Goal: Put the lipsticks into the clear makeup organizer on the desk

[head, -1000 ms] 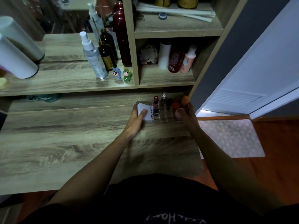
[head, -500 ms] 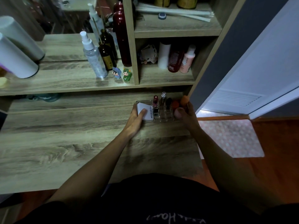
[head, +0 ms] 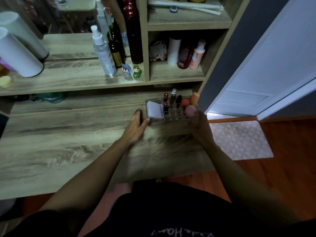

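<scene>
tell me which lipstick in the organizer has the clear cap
The middle lipstick, tallest of the three in the organizer; the left one is dark red, the right one black.

The white case (head: 154,109) in the organizer (head: 172,117) reads "4U2skin".

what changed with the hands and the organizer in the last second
Both hands drew back toward the person. The left hand came off the white compact; only its thumb tip now meets the clear organizer corner. The right hand let go of the sponge end and sits at the front right corner. Lipsticks and sponges stayed put.
</scene>
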